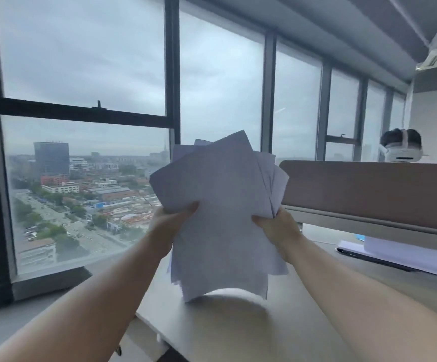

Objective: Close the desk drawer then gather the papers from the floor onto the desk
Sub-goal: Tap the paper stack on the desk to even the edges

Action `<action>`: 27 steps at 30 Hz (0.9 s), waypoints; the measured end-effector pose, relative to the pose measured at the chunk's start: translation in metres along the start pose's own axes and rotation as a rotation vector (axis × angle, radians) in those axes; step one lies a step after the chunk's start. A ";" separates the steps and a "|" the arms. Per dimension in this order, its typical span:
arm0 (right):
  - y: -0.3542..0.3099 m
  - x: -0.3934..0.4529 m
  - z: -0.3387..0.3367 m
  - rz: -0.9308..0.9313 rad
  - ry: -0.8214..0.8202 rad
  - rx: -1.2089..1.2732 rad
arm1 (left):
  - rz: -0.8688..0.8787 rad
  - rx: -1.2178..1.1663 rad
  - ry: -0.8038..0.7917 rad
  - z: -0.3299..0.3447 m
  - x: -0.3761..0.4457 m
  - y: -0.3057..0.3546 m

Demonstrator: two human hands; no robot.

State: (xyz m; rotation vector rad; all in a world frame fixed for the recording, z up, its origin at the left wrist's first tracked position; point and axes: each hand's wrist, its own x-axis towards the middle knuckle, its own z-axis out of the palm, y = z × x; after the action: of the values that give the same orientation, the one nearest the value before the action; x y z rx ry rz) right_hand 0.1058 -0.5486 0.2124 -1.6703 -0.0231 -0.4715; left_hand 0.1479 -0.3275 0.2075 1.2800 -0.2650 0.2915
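Observation:
An untidy stack of white papers [220, 205] stands upright in the middle of the head view, its lower edge resting on or just above the pale desk top [238, 333]. My left hand [170, 218] grips the stack's left side with the thumb on the front sheet. My right hand [277, 226] grips its right side. The sheets are fanned at different angles, corners sticking out at the top and bottom. The desk drawer and the floor are out of view.
A brown partition panel [368, 189] runs along the desk's far side. More white sheets lie on a dark flat device [384, 254] at the right. A person's head with a headset [401, 146] shows behind the panel. Large windows [81, 126] fill the left.

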 end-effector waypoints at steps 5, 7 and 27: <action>0.014 0.003 -0.023 0.044 0.051 0.053 | -0.010 -0.018 -0.045 0.033 0.005 -0.014; 0.016 0.005 -0.031 0.027 0.045 0.086 | -0.001 -0.023 -0.096 0.041 0.008 -0.020; 0.013 0.046 -0.052 -0.168 0.194 0.103 | 0.066 0.000 -0.127 0.083 0.039 -0.035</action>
State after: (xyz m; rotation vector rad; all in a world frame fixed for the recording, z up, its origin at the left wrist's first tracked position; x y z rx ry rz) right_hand 0.1365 -0.6123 0.2187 -1.5225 -0.0446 -0.7459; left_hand 0.1940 -0.4137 0.2118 1.2931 -0.4162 0.2668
